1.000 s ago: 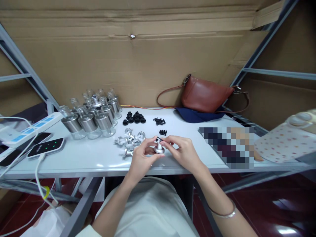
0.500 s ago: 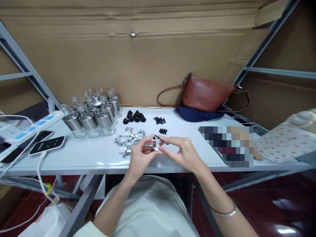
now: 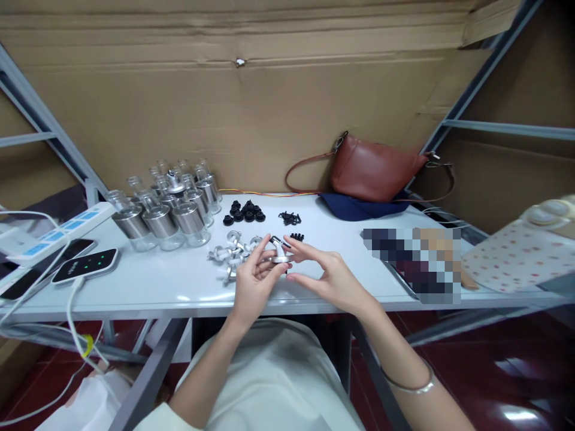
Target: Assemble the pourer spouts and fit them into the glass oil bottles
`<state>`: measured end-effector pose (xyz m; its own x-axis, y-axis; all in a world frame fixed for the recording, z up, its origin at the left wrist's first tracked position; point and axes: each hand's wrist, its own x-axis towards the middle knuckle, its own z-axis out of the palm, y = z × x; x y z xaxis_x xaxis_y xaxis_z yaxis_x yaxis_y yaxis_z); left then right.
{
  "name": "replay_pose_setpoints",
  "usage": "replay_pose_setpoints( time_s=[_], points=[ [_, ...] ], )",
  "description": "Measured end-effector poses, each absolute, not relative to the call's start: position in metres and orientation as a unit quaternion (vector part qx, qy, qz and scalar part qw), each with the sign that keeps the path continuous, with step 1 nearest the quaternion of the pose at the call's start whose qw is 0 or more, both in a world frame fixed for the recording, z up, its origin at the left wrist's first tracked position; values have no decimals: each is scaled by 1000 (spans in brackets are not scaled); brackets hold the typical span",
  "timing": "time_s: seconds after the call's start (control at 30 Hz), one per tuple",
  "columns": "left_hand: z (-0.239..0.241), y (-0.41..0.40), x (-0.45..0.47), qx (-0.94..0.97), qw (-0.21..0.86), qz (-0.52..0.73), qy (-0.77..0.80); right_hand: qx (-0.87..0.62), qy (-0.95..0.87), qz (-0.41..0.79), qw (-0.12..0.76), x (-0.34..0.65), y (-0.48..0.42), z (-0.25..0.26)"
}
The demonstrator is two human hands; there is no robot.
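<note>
Left hand grips the silver spout by its disc; right hand, thumb and fingers parted, waits at three o'clock, contact unclear. Steadying the disc should help.

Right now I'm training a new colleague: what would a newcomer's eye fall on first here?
Probably the brown bag, on dark blue cloth at the back right of the table. Next, the steel-banded glass bottles clustered at the back left. Front and centre, the left hand holds a silver part.
</note>
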<state>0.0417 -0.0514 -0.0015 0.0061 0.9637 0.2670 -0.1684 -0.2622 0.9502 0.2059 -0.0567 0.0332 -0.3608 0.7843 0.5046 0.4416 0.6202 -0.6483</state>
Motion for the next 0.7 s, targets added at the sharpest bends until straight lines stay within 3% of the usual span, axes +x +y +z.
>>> replay_pose_setpoints(
  time_s=[0.33,0.7],
  points=[
    [-3,-53,36,618,466,562,292,-375,-796,153,450,205,-56,31],
    [1,-53,39,612,435,569,336,-400,-784,160,447,205,-61,36]
  ],
)
